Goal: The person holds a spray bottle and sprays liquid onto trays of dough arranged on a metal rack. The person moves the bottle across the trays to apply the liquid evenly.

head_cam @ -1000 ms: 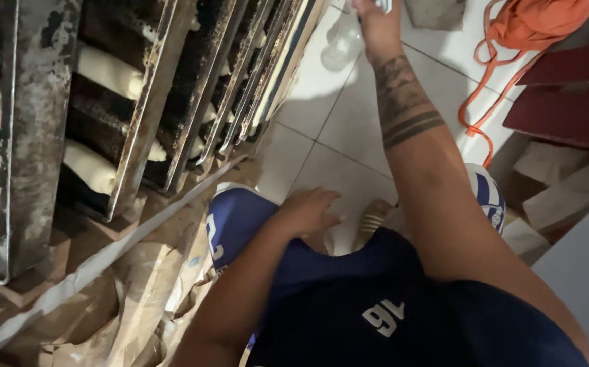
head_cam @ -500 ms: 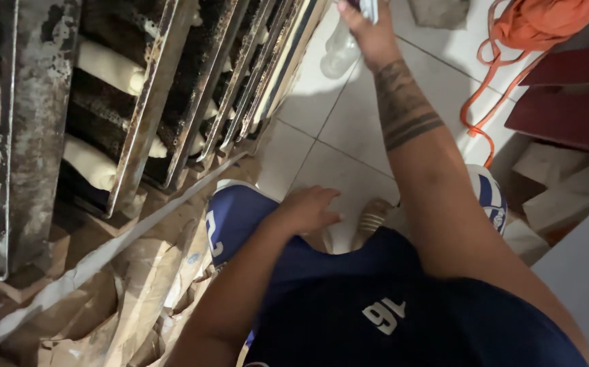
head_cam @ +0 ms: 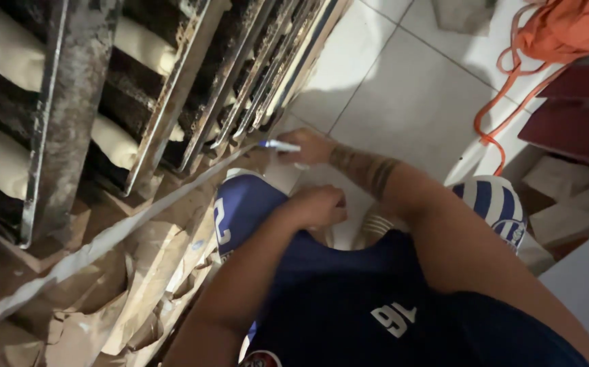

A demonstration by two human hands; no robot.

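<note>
Head view: the right hand (head_cam: 308,146) pinches a blue-capped pen (head_cam: 277,145), long axis level, tip pointing left at the rack's (head_cam: 70,115) lower edge, while the left hand (head_cam: 318,206), loosely curled, rests nearer the body.

The pale tiled floor (head_cam: 403,88) carries a loose orange cord (head_cam: 512,81) at its far right, and crumpled brown paper sheets (head_cam: 138,272) lie heaped beside the grimy metal tray rack (head_cam: 70,122).
</note>
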